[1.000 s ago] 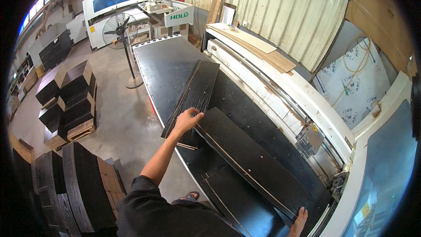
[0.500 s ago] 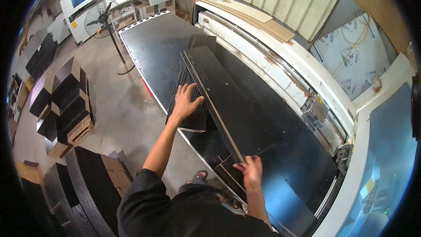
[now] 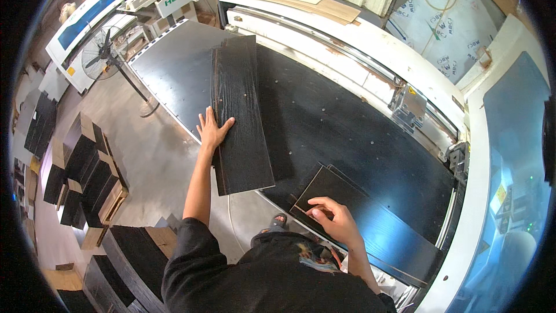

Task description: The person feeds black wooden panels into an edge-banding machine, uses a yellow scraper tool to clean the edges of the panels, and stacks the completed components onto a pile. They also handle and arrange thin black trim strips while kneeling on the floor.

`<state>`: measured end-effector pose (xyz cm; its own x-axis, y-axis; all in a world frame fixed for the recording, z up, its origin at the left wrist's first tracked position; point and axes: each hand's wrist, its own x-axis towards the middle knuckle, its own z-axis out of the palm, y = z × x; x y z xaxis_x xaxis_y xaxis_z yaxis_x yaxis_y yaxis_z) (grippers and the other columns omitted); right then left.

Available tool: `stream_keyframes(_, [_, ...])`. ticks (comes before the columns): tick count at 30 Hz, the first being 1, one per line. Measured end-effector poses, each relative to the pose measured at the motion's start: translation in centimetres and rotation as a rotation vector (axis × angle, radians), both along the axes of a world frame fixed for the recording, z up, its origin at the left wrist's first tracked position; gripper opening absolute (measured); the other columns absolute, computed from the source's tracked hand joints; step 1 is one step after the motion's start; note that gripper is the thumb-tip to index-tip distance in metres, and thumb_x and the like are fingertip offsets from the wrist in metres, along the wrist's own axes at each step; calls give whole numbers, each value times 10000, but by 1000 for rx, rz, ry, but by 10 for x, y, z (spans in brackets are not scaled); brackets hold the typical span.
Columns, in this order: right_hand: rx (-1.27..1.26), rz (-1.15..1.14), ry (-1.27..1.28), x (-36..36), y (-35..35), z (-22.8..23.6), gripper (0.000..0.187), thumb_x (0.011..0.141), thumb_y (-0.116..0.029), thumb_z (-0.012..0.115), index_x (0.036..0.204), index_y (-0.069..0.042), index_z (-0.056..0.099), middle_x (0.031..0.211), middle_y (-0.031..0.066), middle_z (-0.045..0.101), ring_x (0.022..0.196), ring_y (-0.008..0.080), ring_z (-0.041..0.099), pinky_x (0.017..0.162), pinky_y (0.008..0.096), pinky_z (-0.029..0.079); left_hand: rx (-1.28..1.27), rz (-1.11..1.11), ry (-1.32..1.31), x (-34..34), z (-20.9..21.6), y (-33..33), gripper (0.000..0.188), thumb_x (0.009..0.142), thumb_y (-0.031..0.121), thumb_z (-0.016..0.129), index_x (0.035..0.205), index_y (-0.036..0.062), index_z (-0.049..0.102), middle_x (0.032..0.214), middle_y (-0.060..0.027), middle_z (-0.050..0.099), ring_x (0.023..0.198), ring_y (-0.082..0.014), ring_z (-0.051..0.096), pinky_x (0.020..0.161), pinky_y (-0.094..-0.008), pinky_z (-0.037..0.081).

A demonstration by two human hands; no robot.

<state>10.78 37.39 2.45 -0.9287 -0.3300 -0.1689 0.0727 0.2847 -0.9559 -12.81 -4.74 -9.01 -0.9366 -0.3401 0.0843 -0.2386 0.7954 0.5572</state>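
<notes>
A long black wood-grain panel (image 3: pixel 244 133) lies on other black panels on the dark machine table (image 3: pixel 307 104), its near end jutting past the table's left edge. My left hand (image 3: pixel 213 132) rests on its left long edge, fingers spread and thumb lying over the top face. More black panels (image 3: pixel 353 200) are stacked at the lower right of the table, their pale-edged corner toward me. Over that corner hovers my right hand (image 3: pixel 335 219), its fingers bent with a gap between thumb and forefinger and nothing held; whether the fingertips touch the panel is unclear.
A white machine beam (image 3: pixel 370 64) runs along the table's far side, with thin tan sheets (image 3: pixel 324 8) on top. A blue-tinted cover (image 3: pixel 515 156) curves at the right. Left on the floor stand a fan (image 3: pixel 105 52) and stacks of black panels (image 3: pixel 87 162) on pallets.
The long panel has been laid flat on the left pile and turned lengthwise. My right hand has let go of it and now hovers over the right stack. My left hand has opened flatter.
</notes>
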Motion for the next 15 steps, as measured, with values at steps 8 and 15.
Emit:
stream_keyframes(8, [68, -147, -29, 21, 25, -12, 290, 1023, -165, 620, 1279, -32, 651, 1024, 136, 779, 976, 192, 744, 877, 332, 571, 56, -45, 40, -43, -5, -21, 1189, 817, 785, 645, 1624, 26, 214, 1659, -184, 317, 1533, -452, 242, 1226, -583, 229])
stream_keyframes(15, [71, -83, 58, -2, 3, -29, 316, 1002, -174, 651, 1281, -26, 641, 1037, 159, 758, 959, 226, 747, 855, 340, 584, -51, -75, 100, -35, -16, -19, 1094, 883, 720, 620, 1597, -27, 260, 1635, -216, 345, 1506, -451, 306, 1229, -478, 289])
